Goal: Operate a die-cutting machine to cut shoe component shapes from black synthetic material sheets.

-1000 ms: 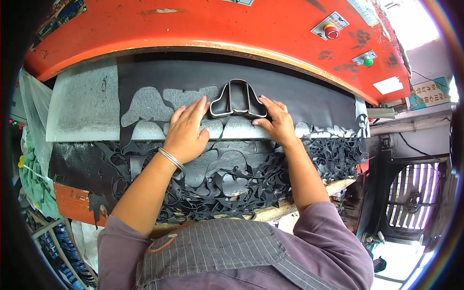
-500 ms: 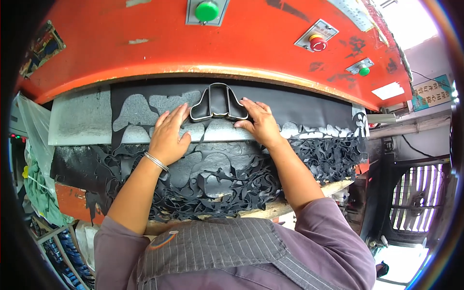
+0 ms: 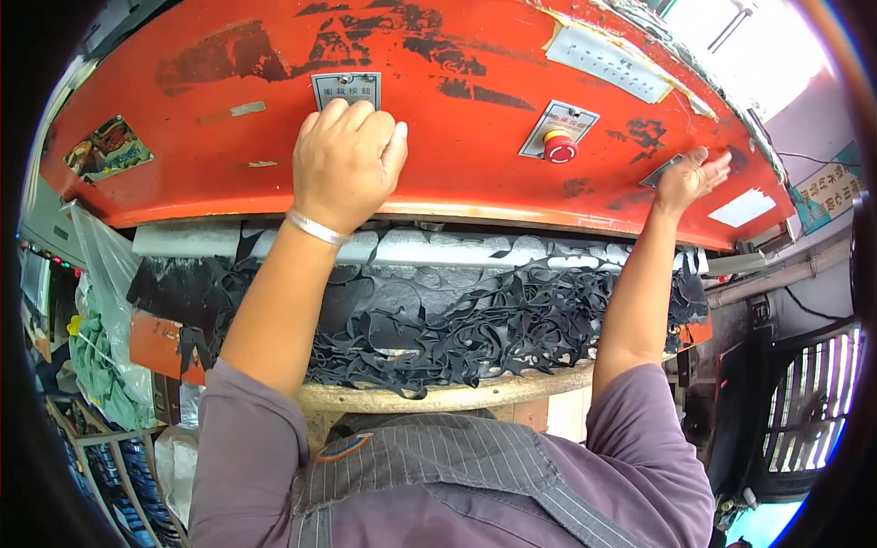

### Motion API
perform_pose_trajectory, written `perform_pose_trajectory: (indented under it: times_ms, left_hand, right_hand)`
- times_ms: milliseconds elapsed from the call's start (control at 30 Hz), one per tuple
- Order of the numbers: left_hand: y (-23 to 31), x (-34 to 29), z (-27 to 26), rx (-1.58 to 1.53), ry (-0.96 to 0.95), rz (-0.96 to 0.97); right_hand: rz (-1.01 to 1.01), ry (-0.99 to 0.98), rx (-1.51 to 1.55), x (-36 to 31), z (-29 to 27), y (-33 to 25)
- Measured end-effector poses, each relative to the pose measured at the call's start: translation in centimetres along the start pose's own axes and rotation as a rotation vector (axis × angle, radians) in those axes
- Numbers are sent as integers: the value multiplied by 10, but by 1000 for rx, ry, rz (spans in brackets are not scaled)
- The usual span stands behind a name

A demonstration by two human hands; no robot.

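My left hand (image 3: 352, 160) is closed in a fist over the left button plate (image 3: 368, 85) on the red machine front; the green button there is hidden behind it. My right hand (image 3: 690, 181) lies against the right button plate (image 3: 660, 172), with fingers stretched out and its green button covered. Under the lower edge of the red machine beam (image 3: 457, 187), only the front strip of the pale cutting board (image 3: 393, 249) and bits of the black sheet (image 3: 525, 245) show. The metal cutting die is out of sight.
A red emergency stop button (image 3: 560, 149) sits between my hands. Tangled black offcuts (image 3: 475, 320) hang over the front, above a wooden rail (image 3: 438, 391). A plastic bag with green cloth (image 3: 105, 365) hangs at the left, and a barred fan (image 3: 813, 402) stands at the right.
Both hands have left the metal cutting die and moved up to the button plates, my left curling into a fist. The red beam now hides the die and most of the black sheet.
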State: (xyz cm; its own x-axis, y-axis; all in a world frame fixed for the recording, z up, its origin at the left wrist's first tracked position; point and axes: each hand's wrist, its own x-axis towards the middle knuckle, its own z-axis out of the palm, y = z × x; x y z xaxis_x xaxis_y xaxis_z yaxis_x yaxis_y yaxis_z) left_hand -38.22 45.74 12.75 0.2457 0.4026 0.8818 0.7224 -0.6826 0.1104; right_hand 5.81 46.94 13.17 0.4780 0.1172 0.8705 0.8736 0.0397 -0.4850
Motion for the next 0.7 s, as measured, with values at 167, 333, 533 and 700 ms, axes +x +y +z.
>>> perform_pose_trajectory:
  times_ms: [167,333,533,700]
  left_hand:
    - [23,-43,-43,-226,-308,-311]
    - [75,-147,-101,-247,-762,-518]
    - [130,-201,-117,-185,-705,-521]
    - [136,-203,-117,-84,-689,-522]
  right_hand:
    - [-229,-192,270,-59,-53,-55]
    - [-533,-1627,666,-171,-144,-137]
    - [-669,-1658,547,-239,-214,-172]
    - [-571,-1647,373,-245,-217,-181]
